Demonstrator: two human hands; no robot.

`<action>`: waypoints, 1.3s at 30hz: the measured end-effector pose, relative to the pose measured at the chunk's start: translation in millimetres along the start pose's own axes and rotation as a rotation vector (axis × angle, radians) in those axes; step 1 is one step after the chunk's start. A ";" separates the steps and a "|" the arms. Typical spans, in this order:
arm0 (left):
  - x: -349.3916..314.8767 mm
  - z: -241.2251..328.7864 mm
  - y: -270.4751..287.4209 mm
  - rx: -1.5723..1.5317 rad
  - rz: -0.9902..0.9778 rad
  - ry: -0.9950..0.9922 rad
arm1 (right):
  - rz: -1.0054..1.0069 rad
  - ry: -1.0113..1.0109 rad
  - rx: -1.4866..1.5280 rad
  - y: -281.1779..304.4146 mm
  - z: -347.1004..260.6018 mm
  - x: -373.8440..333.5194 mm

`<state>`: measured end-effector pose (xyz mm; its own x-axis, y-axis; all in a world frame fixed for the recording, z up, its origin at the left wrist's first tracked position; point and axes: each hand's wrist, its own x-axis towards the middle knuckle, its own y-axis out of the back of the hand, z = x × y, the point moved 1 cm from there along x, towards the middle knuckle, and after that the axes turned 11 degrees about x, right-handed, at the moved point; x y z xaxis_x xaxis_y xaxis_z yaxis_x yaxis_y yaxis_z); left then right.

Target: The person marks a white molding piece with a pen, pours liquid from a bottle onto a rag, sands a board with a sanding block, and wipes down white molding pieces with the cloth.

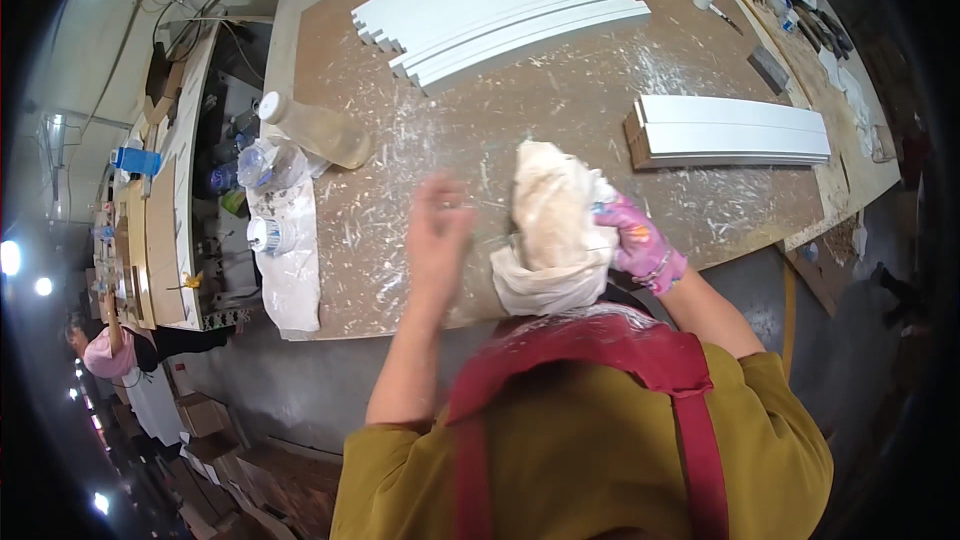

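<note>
Cloth is what the work is about here: a big, pale, crumpled rag, bunched up at the near edge of the brown workbench. The right hand, in a pink patterned glove, grips the rag's right side. The left hand is bare and just beside the rag, with the fingers spread out. It is blurry, so I cannot tell if it touches the rag, but it holds nothing. The rag looks soft, floppy and light. It would be easy to grab by any thick fold. White strips lie far back on the bench, and more white strips sit to the right. A lying plastic bottle rests at the left.
</note>
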<state>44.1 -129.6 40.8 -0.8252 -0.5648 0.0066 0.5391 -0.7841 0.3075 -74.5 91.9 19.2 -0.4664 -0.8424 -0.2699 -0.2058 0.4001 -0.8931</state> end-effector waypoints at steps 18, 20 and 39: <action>100.2 -71.2 51.5 0.512 0.003 -0.480 | 0.065 0.578 0.260 -8.7 -2.2 -28.4; 70.9 -38.9 10.9 0.537 -0.259 -0.569 | 0.039 0.719 -0.110 -15.4 -0.8 -28.8; 40.0 81.4 -29.6 1.395 -0.628 -0.924 | 0.132 0.468 0.152 34.0 5.5 -39.1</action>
<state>-18.6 -108.0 109.4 -0.9120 0.4005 -0.0891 0.0151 0.2496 0.9682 -58.5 136.4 -2.7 -0.8227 -0.5223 -0.2245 -0.0078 0.4053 -0.9142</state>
